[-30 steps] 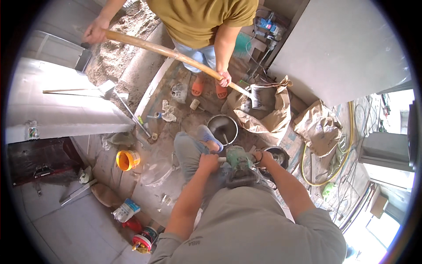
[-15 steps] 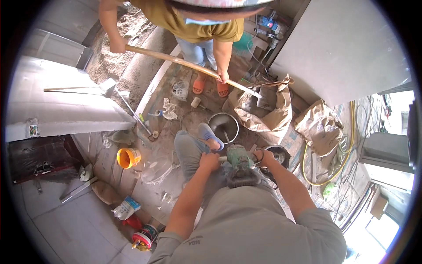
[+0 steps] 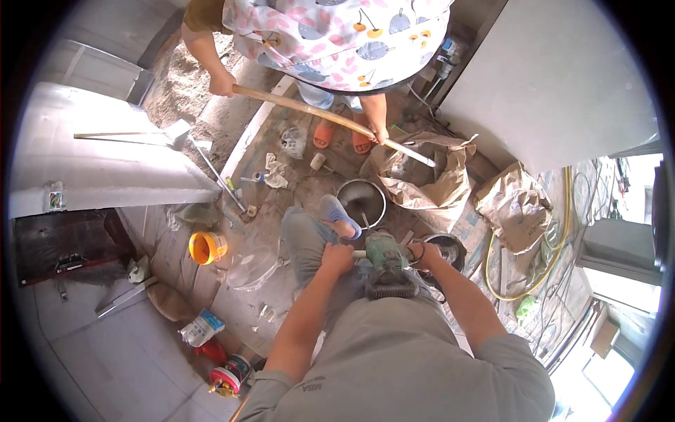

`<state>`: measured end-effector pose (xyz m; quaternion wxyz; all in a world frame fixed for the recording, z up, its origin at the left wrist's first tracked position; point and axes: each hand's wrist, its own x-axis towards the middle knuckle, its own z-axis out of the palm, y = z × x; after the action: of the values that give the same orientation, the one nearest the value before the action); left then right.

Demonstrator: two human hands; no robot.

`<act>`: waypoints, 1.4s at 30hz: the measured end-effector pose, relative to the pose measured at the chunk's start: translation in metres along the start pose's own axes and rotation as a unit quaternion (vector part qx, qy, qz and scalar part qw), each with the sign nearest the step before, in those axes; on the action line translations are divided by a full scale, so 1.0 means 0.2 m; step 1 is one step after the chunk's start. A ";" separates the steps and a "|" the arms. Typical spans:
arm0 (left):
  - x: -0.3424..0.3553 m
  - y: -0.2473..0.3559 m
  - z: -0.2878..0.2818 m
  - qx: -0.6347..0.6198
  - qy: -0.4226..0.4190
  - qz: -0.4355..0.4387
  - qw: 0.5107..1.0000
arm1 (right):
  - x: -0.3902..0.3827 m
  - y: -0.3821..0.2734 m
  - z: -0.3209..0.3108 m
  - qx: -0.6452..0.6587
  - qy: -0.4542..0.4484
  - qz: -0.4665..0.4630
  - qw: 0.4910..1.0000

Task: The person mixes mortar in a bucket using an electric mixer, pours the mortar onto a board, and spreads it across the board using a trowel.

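Note:
A green power mixer [image 3: 386,254] is in front of my body, gripped from both sides. My left hand [image 3: 338,259] is closed around its pale side handle, and my right hand [image 3: 423,256] is closed at its right side, with part of the grip hidden. Just beyond the tool stands a round bucket [image 3: 384,205] holding grey, wet-looking material, with a rod [image 3: 363,215] dipping into it. My foot in a blue slipper [image 3: 336,213] rests against the bucket's left side. A second dark bucket [image 3: 457,250] is partly hidden behind my right hand.
Opposite me, a co-worker holds a long-handled shovel [image 3: 302,108] whose end is inside an open brown paper sack [image 3: 439,196]. Another brown sack [image 3: 514,207] and a yellow hose [image 3: 560,243] lie right. An orange bucket [image 3: 208,247] and a clear round cover [image 3: 253,268] are left.
The co-worker has leaned forward, and the patterned head covering takes up more of the view. The shovel has shifted slightly down and right in the picture. My hands keep their hold.

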<state>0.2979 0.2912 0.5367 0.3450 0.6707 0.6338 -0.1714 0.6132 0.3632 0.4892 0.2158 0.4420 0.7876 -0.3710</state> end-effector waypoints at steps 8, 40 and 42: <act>-0.01 0.01 -0.02 0.005 -0.013 -0.006 1.000 | -0.01 -0.04 -0.07 -0.011 -0.023 0.007 1.000; -0.04 0.01 -0.08 -0.003 -0.006 -0.006 1.000 | 0.01 -0.04 -0.08 -0.033 -0.027 -0.003 0.999; -0.04 0.01 -0.08 -0.006 0.015 -0.006 1.000 | 0.01 -0.05 -0.09 -0.027 -0.015 -0.013 0.999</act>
<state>0.2955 0.2965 0.5545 0.3381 0.6677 0.6437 -0.1596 0.6043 0.3741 0.5030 0.2345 0.4201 0.8000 -0.3586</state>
